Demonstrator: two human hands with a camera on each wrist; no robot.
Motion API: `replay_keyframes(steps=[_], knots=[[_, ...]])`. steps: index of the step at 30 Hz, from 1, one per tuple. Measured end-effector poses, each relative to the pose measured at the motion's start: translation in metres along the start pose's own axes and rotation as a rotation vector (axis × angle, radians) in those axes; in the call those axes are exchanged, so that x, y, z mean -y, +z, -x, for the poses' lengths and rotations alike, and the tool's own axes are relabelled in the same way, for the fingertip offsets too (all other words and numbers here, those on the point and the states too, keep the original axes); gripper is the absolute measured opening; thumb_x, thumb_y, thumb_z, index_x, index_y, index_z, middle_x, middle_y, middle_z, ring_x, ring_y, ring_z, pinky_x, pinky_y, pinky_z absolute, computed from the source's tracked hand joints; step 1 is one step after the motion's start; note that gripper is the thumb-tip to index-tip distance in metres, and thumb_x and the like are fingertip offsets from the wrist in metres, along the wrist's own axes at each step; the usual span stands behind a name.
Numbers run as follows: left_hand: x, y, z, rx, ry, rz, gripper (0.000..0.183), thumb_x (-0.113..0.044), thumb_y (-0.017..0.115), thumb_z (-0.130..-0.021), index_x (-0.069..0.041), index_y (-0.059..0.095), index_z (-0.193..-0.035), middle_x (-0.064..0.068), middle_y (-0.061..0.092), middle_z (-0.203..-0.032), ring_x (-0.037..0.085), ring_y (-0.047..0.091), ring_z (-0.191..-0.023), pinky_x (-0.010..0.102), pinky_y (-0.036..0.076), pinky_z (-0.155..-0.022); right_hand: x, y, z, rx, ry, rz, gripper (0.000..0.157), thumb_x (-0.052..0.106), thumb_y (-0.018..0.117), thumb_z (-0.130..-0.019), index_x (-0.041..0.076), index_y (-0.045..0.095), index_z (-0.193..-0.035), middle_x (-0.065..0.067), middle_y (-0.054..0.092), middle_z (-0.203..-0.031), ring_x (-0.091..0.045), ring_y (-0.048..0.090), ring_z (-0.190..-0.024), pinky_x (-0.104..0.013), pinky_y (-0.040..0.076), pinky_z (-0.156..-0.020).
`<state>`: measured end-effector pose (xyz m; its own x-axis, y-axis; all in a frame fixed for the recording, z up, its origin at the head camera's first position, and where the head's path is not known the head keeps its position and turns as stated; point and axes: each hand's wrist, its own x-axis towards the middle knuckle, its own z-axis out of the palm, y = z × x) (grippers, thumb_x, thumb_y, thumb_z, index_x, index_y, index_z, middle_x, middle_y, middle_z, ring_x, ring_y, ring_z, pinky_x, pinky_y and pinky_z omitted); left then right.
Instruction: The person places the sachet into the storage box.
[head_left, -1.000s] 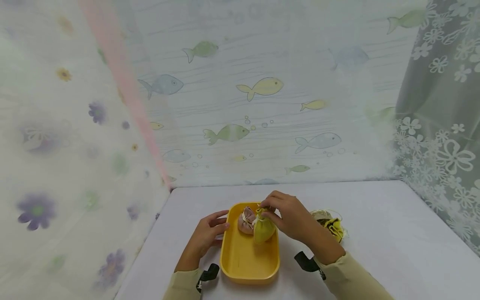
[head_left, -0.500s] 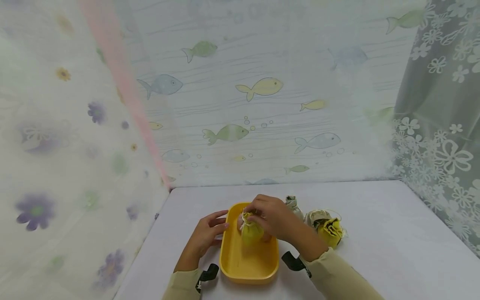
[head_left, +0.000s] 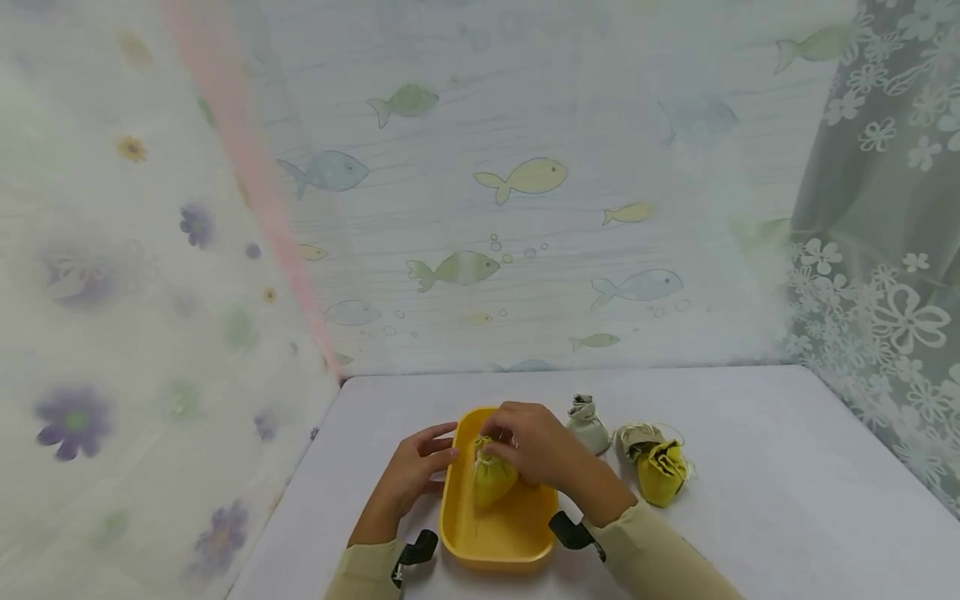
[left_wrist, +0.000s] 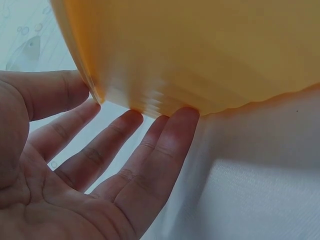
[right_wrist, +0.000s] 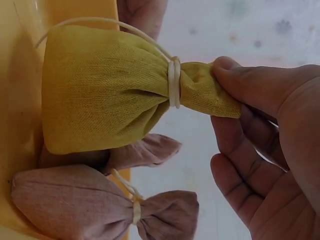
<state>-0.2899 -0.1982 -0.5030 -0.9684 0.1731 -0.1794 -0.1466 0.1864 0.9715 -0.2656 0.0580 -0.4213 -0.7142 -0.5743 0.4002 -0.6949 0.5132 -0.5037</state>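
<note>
My right hand (head_left: 536, 442) pinches the gathered top of a yellow drawstring pouch (right_wrist: 105, 90) between thumb and fingers. A cream cord is wound round the pouch's neck, and its body is at the floor of a yellow tray (head_left: 498, 542). In the right wrist view, two dusty-pink drawstring pouches (right_wrist: 75, 202) stand in the tray beside the yellow one; my right hand hides them in the head view. At the tray's left side, my left hand (head_left: 408, 467) touches the outer wall with spread, nearly straight fingers (left_wrist: 180, 135), the thumb at the rim.
Right of the tray on the white table (head_left: 750, 467) stand a pale grey pouch (head_left: 587, 429), a beige pouch (head_left: 636, 435) and another yellow pouch (head_left: 662, 479) with dark lining. A fish-print curtain (head_left: 525, 250) hangs behind the table.
My right hand has carried the yellow pouch leftward across the tray, from beside the pink pouches. The grey pouch has come into sight behind my right hand. My left hand stays put.
</note>
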Motion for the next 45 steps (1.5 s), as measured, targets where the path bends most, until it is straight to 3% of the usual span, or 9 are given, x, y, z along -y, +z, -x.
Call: replay_keyframes(steps=[11, 23, 32, 45], knots=[[-0.002, 0.000, 0.000, 0.014, 0.007, 0.002, 0.059, -0.029, 0.074, -0.097, -0.020, 0.053, -0.151, 0.021, 0.055, -0.150, 0.030, 0.070, -0.118, 0.048, 0.064, -0.085, -0.001, 0.013, -0.008, 0.024, 0.046, 0.068, 0.015, 0.027, 0.081, -0.091, 0.016, 0.078, -0.101, 0.012, 0.072, -0.089, 0.001, 0.060, -0.078, -0.021, 0.055, -0.075], [0.000, -0.004, -0.003, -0.004, -0.005, -0.003, 0.061, -0.033, 0.076, -0.094, -0.022, 0.054, -0.150, 0.019, 0.056, -0.150, 0.028, 0.070, -0.117, 0.048, 0.064, -0.086, 0.006, 0.024, -0.016, 0.057, 0.157, 0.087, 0.016, 0.030, 0.081, -0.091, 0.018, 0.079, -0.102, 0.015, 0.071, -0.087, 0.001, 0.060, -0.077, -0.027, 0.053, -0.079], [0.001, -0.001, -0.003, 0.002, -0.008, -0.002, 0.063, -0.034, 0.077, -0.093, -0.022, 0.054, -0.150, 0.019, 0.056, -0.149, 0.028, 0.070, -0.117, 0.048, 0.064, -0.085, 0.006, 0.024, -0.008, 0.029, 0.146, 0.089, 0.019, 0.032, 0.081, -0.091, 0.020, 0.077, -0.105, 0.014, 0.071, -0.090, 0.001, 0.058, -0.077, -0.021, 0.053, -0.074], [0.001, -0.001, -0.002, -0.012, -0.015, -0.015, 0.062, -0.034, 0.077, -0.093, -0.022, 0.055, -0.150, 0.019, 0.056, -0.149, 0.028, 0.070, -0.116, 0.047, 0.064, -0.085, 0.009, 0.020, 0.003, -0.034, 0.121, 0.063, 0.029, 0.039, 0.079, -0.092, 0.018, 0.076, -0.111, 0.008, 0.072, -0.101, -0.011, 0.066, -0.085, -0.021, 0.054, -0.075]])
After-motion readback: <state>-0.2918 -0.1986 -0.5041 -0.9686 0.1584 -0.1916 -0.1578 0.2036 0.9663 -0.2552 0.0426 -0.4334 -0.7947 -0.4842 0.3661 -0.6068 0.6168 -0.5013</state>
